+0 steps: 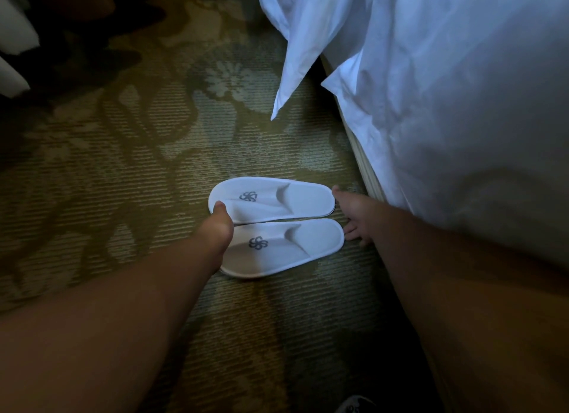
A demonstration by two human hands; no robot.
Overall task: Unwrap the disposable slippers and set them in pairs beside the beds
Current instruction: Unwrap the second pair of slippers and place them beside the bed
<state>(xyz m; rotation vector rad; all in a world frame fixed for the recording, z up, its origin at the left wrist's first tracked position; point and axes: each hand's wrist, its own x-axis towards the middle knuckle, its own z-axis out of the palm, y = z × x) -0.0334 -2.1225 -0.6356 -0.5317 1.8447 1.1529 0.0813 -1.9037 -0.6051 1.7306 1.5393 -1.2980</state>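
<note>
Reaching down to the floor beside the bed (480, 110), the left hand (220, 227) sits over the toe ends of a white pair. Its thumb is bent down onto the toe of the far slipper (277, 198). Its other fingers are hidden beneath the hand, so I cannot tell whether it pinches the slipper or only presses on it. The right hand (355, 217) is spread at the heel ends, on the side nearest the bed. Its fingers are straight and apart, with the thumb touching the far slipper's heel and the fingertips against the heel of the near slipper (286, 249). It holds nothing.

Both slippers are bare of wrapping and lie flat, soles down, on the carpet (123, 141). They lie side by side with their long edges touching, heels toward the bed and toes pointing away from it. Each is plain white with an open heel. A small grey-blue swirl mark is printed on each upper.

The bed is covered in rumpled white bedding, and a pointed corner of white cloth (292, 61) hangs off its edge above the carpet, farther along the bed than the pair. The carpet is olive green with a pale leaf-and-flower pattern.
</note>
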